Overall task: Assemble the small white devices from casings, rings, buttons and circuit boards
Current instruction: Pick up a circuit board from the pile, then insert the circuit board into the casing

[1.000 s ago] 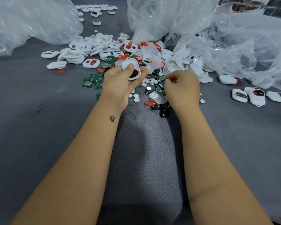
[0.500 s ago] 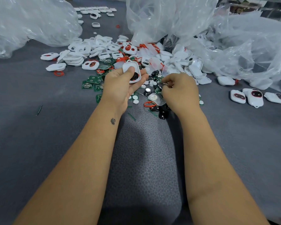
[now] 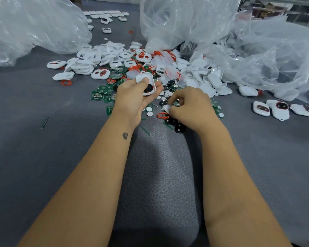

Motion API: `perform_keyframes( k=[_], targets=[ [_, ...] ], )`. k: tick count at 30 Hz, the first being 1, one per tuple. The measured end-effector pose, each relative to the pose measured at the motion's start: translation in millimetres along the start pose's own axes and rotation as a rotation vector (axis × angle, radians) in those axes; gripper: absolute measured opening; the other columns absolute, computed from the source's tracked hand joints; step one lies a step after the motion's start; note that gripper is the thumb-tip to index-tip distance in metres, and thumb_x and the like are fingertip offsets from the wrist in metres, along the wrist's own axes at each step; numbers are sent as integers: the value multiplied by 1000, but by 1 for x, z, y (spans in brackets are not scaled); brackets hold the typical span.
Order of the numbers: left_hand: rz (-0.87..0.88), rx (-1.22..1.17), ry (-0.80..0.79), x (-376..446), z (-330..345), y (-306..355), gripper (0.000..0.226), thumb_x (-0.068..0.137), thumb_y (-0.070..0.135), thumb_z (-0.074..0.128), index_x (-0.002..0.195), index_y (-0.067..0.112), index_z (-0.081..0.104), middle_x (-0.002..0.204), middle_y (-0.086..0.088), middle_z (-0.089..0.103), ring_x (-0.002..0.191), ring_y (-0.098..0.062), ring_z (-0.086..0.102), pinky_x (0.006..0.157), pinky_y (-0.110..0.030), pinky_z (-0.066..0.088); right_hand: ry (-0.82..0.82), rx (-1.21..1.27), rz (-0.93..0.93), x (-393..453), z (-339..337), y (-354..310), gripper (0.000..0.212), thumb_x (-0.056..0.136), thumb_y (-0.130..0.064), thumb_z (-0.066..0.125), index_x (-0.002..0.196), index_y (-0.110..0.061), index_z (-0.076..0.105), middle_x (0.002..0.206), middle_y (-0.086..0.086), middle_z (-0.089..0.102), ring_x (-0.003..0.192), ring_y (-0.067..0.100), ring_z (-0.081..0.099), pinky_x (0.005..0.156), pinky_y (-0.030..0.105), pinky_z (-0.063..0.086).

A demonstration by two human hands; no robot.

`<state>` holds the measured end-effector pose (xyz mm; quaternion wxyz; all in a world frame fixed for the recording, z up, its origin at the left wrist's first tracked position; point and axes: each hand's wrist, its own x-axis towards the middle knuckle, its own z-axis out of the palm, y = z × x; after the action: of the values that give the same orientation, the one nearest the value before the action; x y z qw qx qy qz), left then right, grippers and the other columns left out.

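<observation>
At frame centre, the left hand (image 3: pixel 132 98) gripped a white casing (image 3: pixel 146 83), thumb on top; the right hand (image 3: pixel 191 106), fingers curled, pinched a small white piece (image 3: pixel 166 108) over the worktop (image 3: pixel 43 157).

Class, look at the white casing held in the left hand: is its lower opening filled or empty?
Filled. The white casing gripped by the left hand shows a black piece with a red edge in its lower opening. Its upper part is covered by the thumb.

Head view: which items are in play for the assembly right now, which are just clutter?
In play:
- white casing, gripped by left hand
- right hand, picking at a small white part
- green circuit boards
- red ring
- white button discs

Lying about:
- clear plastic bags
- assembled devices at right
- dark pin on the mat
</observation>
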<state>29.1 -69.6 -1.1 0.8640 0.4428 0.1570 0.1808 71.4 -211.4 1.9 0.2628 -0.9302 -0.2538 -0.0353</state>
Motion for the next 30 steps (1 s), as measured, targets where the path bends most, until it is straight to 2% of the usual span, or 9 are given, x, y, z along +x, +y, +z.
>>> perform_keyframes(
  k=[3,5,7,9,11,14,19,24,30],
  targets=[
    [-5,6,-3,0,0,0,15,100,2,48,93,0,61,75,-14,74,77,-23,74,65,-24,58,17,59,16,1,2,1,9,67,-17,67,71,-26,65,76,1,56,82,23,52,69,31,40],
    [-5,18,-9,0,0,0,15,100,2,48,93,0,61,76,-14,74,77,-23,74,65,-24,58,28,90,18,2,3,1,14,64,-14,68,66,-26,63,84,3,58,86,23,52,71,32,43],
    [-3,31,-14,0,0,0,15,100,3,49,93,1,61,76,-14,74,77,-23,74,66,-24,58,55,180,18,2,3,2,17,67,-10,63,63,-25,60,81,2,61,82,22,56,70,33,46],
    [-6,36,-15,1,-1,-1,14,100,3,49,94,0,62,76,-13,74,77,-23,74,66,-24,58,122,385,63,2,3,1,17,75,-7,59,66,-22,59,68,-5,59,65,11,55,61,26,44],
    [-8,28,-17,2,-1,-1,13,99,4,50,95,0,62,76,-14,74,78,-23,74,67,-25,58,203,601,124,2,1,-1,18,78,-3,58,71,-19,58,63,-5,58,55,7,50,55,18,41],
    [-4,6,-30,3,-1,-1,12,99,5,52,94,-1,61,76,-14,74,81,-23,74,70,-28,59,247,863,172,2,-3,-3,19,81,1,61,82,-17,60,70,6,63,54,9,54,54,17,43],
    [-10,-29,-28,3,-1,-1,11,97,4,53,92,0,61,74,-13,73,78,-22,73,66,-29,59,237,1140,158,3,-4,-4,22,85,7,60,99,-10,61,68,6,60,54,11,54,54,20,45],
    [-37,-37,-53,0,0,0,14,98,6,50,93,-3,60,76,-17,73,77,-25,74,69,-32,61,215,1236,149,3,-7,-4,21,85,5,64,97,-13,64,70,-1,67,60,10,60,61,22,48],
    [-124,-109,-80,-2,2,2,23,100,15,47,97,-4,59,87,-20,70,89,-32,70,67,-35,60,195,1264,147,3,-7,-5,15,88,1,63,80,-11,67,60,-6,64,54,6,56,55,18,45]
  ],
)
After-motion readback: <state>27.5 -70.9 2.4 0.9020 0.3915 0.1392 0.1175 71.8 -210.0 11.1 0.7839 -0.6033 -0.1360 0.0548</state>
